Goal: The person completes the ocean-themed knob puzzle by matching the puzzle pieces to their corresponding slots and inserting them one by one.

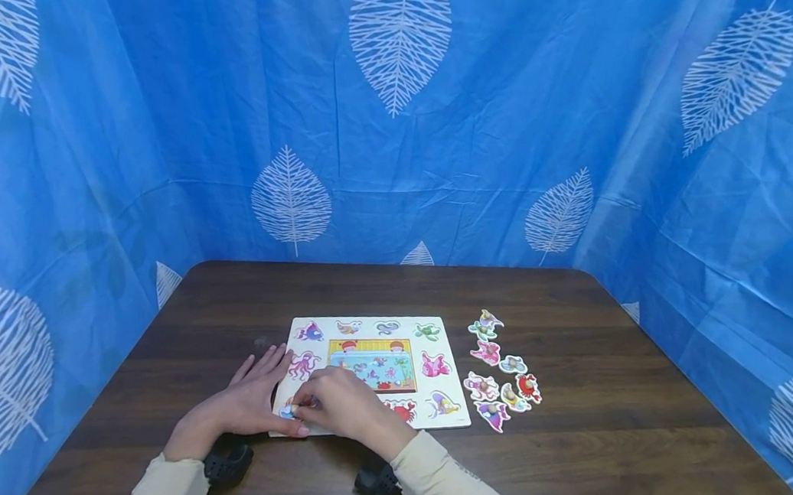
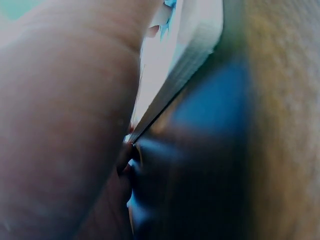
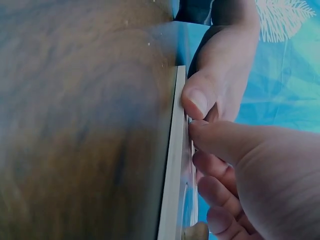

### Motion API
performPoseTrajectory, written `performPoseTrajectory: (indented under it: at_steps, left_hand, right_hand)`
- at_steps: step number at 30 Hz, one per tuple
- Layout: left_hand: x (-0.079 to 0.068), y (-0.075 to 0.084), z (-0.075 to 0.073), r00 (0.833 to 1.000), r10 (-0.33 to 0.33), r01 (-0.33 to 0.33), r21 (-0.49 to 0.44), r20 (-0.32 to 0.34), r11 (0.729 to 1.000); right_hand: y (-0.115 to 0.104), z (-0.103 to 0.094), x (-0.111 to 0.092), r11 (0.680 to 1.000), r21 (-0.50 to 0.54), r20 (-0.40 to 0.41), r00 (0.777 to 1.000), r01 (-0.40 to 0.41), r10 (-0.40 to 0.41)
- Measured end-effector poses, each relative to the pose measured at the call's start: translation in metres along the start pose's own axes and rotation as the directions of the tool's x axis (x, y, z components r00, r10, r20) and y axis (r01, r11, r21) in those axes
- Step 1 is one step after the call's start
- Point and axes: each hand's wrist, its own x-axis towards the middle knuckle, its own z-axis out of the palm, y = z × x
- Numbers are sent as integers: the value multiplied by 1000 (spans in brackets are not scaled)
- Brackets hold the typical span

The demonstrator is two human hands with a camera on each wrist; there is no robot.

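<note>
A white wooden peg puzzle board (image 1: 368, 320) with sea-animal pictures lies on the table. At its near left corner, my right hand (image 1: 348, 404) pinches a small bluish puzzle piece (image 1: 287, 411), mostly hidden by the fingers. My left hand (image 1: 252, 403) rests along the board's left edge, fingers extended, thumb on the near corner. In the right wrist view, the right thumb (image 3: 220, 140) meets the left thumb (image 3: 197, 100) above the board's edge (image 3: 172, 165). A round wooden knob (image 3: 196, 231) shows low there. The left wrist view is mostly filled by the left hand (image 2: 65, 120).
Right of the board lie several loose knobbed pieces, among them a red crab (image 1: 528, 389), a pink octopus (image 1: 481, 386), a purple fish (image 1: 493, 415) and a pink fish (image 1: 487, 352). Blue leaf-print cloth (image 1: 431, 153) hangs around the dark wooden table (image 1: 589, 433).
</note>
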Motion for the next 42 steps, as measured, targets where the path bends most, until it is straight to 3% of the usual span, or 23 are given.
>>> performPoseTrajectory:
  at_steps: [10, 17, 24, 37, 42]
  left_hand:
    - [1, 0, 0, 1000, -15, 15, 8, -3, 1000]
    - [1, 1, 0, 1000, -30, 30, 25, -5, 999]
    - [2, -1, 1, 1000, -30, 30, 26, -7, 999]
    - [2, -1, 2, 999, -34, 34, 12, -7, 999]
    - [2, -1, 2, 999, -33, 33, 14, -6, 999]
  right_hand:
    - [7, -6, 0, 999, 34, 45, 999, -32, 30]
    - [20, -22, -1, 974, 130, 73, 982, -184, 176]
    - [39, -43, -7, 947, 176, 24, 963, -268, 268]
    - [89, -67, -28, 876, 255, -134, 883, -409, 450]
    - [109, -77, -42, 825, 299, -177, 822, -479, 541]
